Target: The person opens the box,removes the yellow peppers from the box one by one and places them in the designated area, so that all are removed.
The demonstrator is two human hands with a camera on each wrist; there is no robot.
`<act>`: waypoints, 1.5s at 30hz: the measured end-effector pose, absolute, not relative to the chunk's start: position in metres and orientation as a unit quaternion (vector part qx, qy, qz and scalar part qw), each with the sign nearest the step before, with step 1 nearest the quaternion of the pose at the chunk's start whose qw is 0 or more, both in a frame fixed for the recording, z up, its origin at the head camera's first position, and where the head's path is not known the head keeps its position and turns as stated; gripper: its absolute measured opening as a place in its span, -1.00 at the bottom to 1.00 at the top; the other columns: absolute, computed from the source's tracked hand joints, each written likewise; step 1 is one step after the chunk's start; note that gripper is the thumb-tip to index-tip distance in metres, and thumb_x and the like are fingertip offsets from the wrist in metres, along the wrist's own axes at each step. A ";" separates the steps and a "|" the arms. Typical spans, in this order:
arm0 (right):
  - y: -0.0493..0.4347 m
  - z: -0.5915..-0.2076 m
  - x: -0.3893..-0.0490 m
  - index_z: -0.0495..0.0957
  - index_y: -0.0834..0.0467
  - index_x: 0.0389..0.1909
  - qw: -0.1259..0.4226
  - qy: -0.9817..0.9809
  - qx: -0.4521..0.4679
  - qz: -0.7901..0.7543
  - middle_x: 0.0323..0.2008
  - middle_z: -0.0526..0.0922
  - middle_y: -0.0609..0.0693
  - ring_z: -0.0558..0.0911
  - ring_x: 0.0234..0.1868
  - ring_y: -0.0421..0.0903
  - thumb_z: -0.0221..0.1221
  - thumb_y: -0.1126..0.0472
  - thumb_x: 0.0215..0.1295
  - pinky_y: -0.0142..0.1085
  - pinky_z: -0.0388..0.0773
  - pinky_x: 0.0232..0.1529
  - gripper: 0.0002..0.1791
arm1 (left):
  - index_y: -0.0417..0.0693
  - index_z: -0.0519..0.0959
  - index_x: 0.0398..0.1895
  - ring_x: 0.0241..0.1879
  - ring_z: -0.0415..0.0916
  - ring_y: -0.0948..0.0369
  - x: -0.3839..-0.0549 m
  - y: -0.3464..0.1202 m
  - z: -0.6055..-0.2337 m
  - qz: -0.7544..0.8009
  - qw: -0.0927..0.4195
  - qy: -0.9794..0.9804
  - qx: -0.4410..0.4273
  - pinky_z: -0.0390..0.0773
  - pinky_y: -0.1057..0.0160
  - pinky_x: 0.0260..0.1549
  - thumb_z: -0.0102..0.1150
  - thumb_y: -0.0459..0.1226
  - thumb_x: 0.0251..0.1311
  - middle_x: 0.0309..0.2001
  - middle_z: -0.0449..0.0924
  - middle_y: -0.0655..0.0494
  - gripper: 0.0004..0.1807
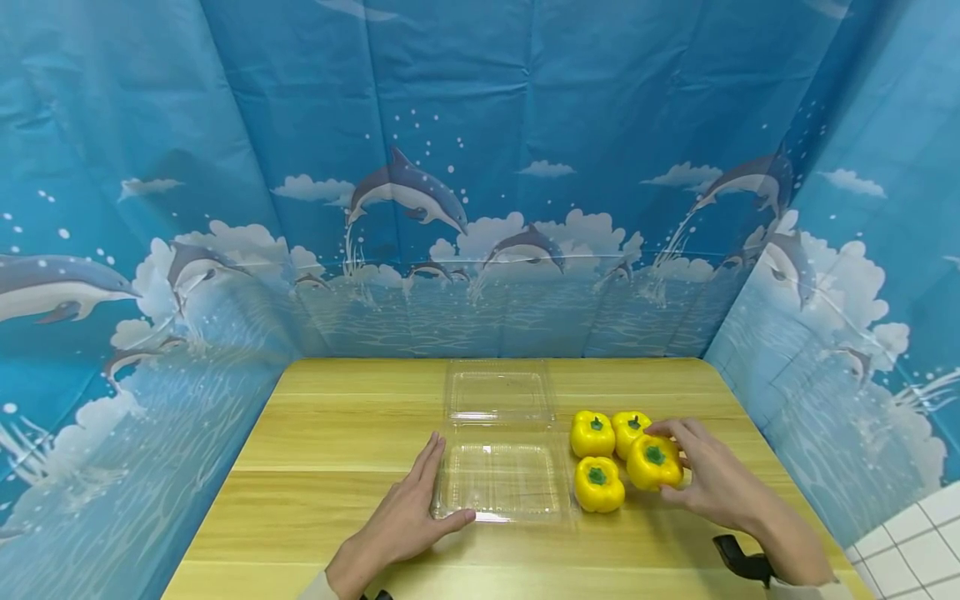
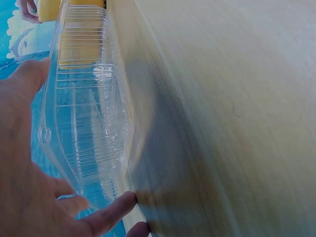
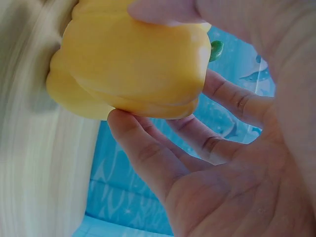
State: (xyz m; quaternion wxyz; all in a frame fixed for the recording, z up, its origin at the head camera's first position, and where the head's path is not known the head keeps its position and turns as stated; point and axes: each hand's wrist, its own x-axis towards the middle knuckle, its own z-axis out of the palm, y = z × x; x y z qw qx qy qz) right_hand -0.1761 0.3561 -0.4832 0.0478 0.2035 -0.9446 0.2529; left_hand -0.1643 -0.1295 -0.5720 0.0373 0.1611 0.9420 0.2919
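A yellow bell pepper (image 1: 647, 473) with a green stem is gripped between the thumb and fingers of my right hand (image 1: 712, 479); in the right wrist view the thumb lies across one side of this pepper (image 3: 143, 64). Three other yellow bell peppers stand close by: one at the back left (image 1: 591, 437), one at the back right (image 1: 627, 428) and one in front (image 1: 598, 492). My left hand (image 1: 405, 521) rests at the left side of a clear plastic clamshell container (image 1: 502, 483), fingers extended and thumb at its near corner. The left wrist view shows the container's ribbed wall (image 2: 89, 128) beside the hand.
The container's lid (image 1: 498, 396) lies folded back toward the far edge of the wooden table (image 1: 337, 450). A blue curtain (image 1: 465, 100) printed with dolphins surrounds the table at the back and sides. White tiles (image 1: 930, 542) show at the lower right.
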 end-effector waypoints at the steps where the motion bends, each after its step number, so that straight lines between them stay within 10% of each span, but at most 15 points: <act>1: 0.356 -0.484 -0.176 0.61 0.19 0.38 0.046 -0.944 0.205 0.254 0.26 0.67 0.25 0.76 0.15 0.13 0.75 0.31 0.00 -0.09 0.88 -0.03 -0.14 | 0.01 -0.14 1.00 0.52 0.65 -0.32 -0.164 -0.130 -0.572 0.292 0.037 0.942 0.161 0.72 -0.52 0.29 0.34 0.50 0.44 0.99 -0.23 -0.02 0.40; 45: 0.366 -0.514 -0.181 0.62 0.17 0.41 -0.005 -0.949 0.195 0.248 0.28 0.70 0.18 0.74 0.14 0.08 0.74 0.36 0.04 -0.23 0.82 0.00 -0.14 | 0.00 -0.13 1.00 0.55 0.62 -0.34 -0.163 -0.129 -0.572 0.296 0.035 0.941 0.161 0.69 -0.55 0.33 0.35 0.49 0.44 0.99 -0.23 -0.02 0.40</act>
